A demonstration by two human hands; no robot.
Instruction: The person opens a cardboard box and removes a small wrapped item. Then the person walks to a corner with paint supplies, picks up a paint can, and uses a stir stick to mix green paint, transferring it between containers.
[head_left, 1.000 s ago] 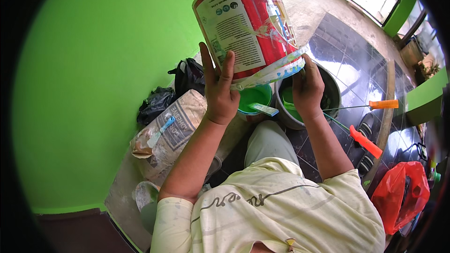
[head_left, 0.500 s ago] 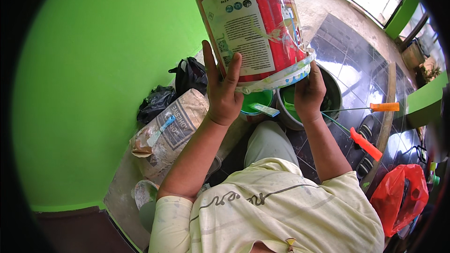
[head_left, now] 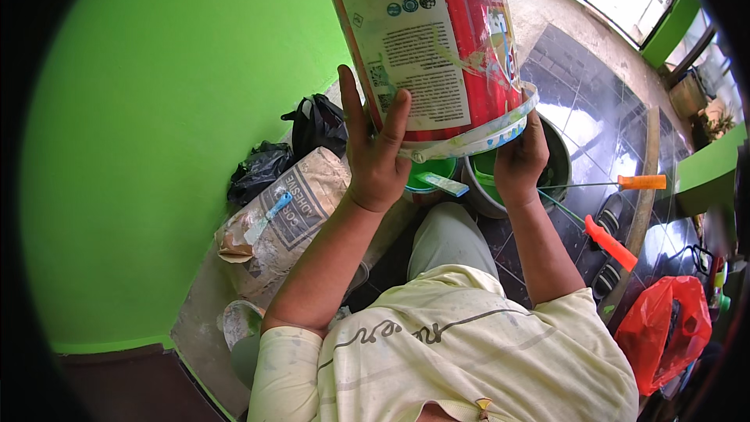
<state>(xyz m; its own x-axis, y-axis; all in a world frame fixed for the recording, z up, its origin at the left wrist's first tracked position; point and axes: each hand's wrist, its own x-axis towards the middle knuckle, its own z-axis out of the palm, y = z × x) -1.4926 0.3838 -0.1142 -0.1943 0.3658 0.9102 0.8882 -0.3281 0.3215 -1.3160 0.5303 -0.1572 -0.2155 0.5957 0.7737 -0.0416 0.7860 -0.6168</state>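
Note:
Both my hands hold up a red paint bucket [head_left: 476,43] with a pale printed label, turned bottom up, its paint-smeared white rim and handle lowest. My left hand [head_left: 375,160] supports the left side near the rim, with fingers stretched along the wall. My right hand [head_left: 522,164] grips the right side of the rim; some of its fingers are hidden. Below stands a smaller tub of green paint [head_left: 439,166], a paint-covered brush [head_left: 443,183] lying across its edge. Beside it is a large grey bucket [head_left: 561,152] with green paint inside, partly covered by my right hand.
An orange handle [head_left: 641,182] and a red-orange handle [head_left: 609,242] on thin rods stick out from the grey bucket. A paper adhesive sack [head_left: 273,242] carries a blue-handled scraper [head_left: 279,205]. Black plastic bags [head_left: 319,126] lie by the green wall [head_left: 180,109]. A red plastic bag [head_left: 656,328] sits right.
The red bucket has shifted slightly right and turned a little in my hands. Both hands have moved slightly with it, keeping their hold.

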